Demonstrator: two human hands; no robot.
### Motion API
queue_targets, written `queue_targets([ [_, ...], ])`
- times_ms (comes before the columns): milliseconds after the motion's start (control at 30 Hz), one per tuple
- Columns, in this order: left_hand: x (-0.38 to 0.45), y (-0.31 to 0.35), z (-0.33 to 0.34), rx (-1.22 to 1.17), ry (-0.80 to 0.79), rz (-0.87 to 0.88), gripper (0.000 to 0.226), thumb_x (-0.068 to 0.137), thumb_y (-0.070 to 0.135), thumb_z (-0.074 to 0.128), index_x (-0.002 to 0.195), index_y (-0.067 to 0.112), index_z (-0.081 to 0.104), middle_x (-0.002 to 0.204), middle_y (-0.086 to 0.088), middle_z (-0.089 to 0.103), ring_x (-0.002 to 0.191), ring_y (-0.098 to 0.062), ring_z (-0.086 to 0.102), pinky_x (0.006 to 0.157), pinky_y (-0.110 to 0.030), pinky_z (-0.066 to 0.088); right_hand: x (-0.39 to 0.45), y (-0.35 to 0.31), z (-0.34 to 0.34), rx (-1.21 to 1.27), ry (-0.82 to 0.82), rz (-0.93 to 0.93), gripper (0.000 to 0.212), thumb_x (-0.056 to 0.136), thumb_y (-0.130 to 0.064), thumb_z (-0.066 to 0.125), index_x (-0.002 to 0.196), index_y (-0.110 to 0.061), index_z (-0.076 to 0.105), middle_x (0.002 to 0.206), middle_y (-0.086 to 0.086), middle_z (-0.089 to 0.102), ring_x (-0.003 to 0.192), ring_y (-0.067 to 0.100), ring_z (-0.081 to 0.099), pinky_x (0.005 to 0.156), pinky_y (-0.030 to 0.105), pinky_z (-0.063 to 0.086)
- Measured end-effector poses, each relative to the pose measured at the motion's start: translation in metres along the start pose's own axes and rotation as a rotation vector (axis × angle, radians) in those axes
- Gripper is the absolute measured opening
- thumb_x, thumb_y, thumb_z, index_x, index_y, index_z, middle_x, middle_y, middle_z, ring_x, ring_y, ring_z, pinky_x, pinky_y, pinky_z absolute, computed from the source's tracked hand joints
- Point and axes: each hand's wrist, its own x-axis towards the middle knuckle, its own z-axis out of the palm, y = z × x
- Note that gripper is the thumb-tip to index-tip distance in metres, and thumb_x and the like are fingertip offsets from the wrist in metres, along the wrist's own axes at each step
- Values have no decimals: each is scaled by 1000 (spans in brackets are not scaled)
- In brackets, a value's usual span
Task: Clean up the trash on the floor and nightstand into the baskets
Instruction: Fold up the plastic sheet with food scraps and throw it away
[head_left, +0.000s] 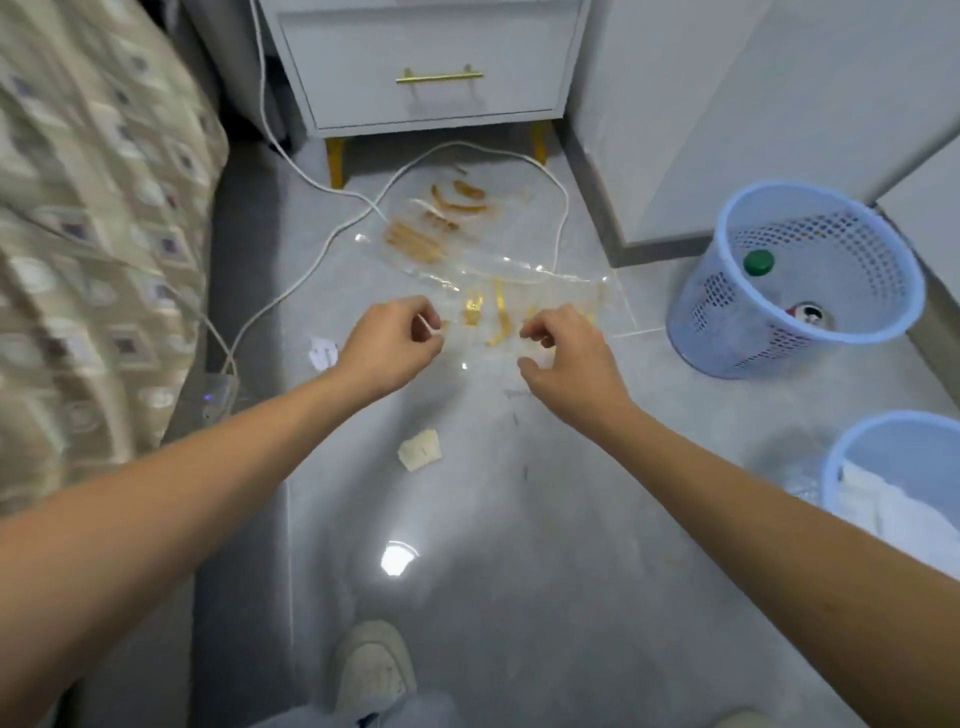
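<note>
hands hold our clear plastic bag (498, 306): left hand (395, 345) and right hand (563, 358) pinch its near edge.

Nightstand (426, 67) stands far centre, bed (98, 234) at left. Cable (311, 260) loops on the floor before the nightstand. Peel scraps (447, 208) lie inside the loop. Two baskets (795, 275) (893, 488) sit right.

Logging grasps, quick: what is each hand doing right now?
Left hand: pinching the near edge of the clear plastic bag.
Right hand: pinching the same edge.
</note>
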Motion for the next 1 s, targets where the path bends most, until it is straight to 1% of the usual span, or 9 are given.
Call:
queue_targets([
  [67, -13, -38, 9, 26, -5, -82, 13, 82, 19, 66, 95, 21, 68, 80, 8, 68, 83, -20, 66, 77, -36, 54, -5, -4, 26, 3, -73, 38, 25, 84, -17, 71, 108, -19, 65, 106, -5, 57, 98, 14, 57, 87, 36, 52],
  [200, -26, -102, 21, 167, 46, -162, 31, 82, 22, 66, 113, 20, 66, 111, -6, 64, 109, -31, 57, 88, -46, 52, -14, -10, 77, -71, -263, 93, 34, 87, -28, 69, 120, -26, 60, 114, -5, 54, 106, 16, 56, 89, 38, 52],
  [333, -28, -137, 30, 295, 120, -148, 55, 82, 22, 67, 136, 27, 57, 140, -10, 46, 127, -37, 44, 98, -52, 50, -26, -16, 127, -145, -426, 63, 45, 89, -36, 70, 131, -30, 55, 126, -3, 47, 117, 21, 48, 91, 36, 50],
  [500, -2, -156, 41, 342, 37, -226, 69, 89, 29, 65, 152, 36, 38, 163, -16, 17, 147, -41, 21, 113, -55, 36, -28, -20, 173, -262, -502, 7, 59, 87, -43, 72, 140, -33, 48, 136, 2, 40, 123, 27, 39, 96, 40, 50],
  [600, 13, -167, 45, 326, -26, -251, 54, 93, 23, 59, 144, 33, 45, 159, -17, 22, 141, -43, 26, 108, -57, 43, -31, -17, 190, -337, -489, -66, 51, 86, -39, 74, 131, -27, 52, 133, 4, 39, 120, 29, 38, 90, 38, 50],
  [700, 23, -176, 43, 343, 16, -166, 37, 93, 9, 53, 126, 21, 62, 132, -13, 45, 123, -38, 42, 94, -53, 51, -30, -13, 196, -292, -477, -74, 30, 91, -23, 69, 118, -18, 56, 124, 6, 45, 110, 29, 46, 72, 35, 42],
  [833, 23, -178, 41, 321, 3, -87, 28, 87, -2, 57, 103, 17, 70, 109, -8, 55, 106, -35, 55, 80, -42, 49, -26, -3, 188, -165, -451, 47, 18, 88, -9, 64, 106, -12, 62, 107, 8, 57, 93, 31, 58, 70, 30, 36],
  [900, 19, -170, 42, 269, -5, -46, 28, 83, -4, 59, 98, 16, 71, 102, -7, 58, 97, -36, 62, 77, -40, 51, -23, 2, 174, -107, -380, 123, 18, 86, -8, 64, 103, -14, 65, 102, 5, 58, 91, 28, 58, 70, 31, 37],
  [1000, 16, -138, 46, 162, 15, 46, 27, 81, -3, 62, 94, 18, 72, 95, 0, 60, 89, -28, 66, 76, -37, 52, -19, 5, 137, -23, -236, 212, 16, 85, -9, 63, 99, -17, 66, 94, 1, 56, 87, 23, 54, 69, 32, 39],
])
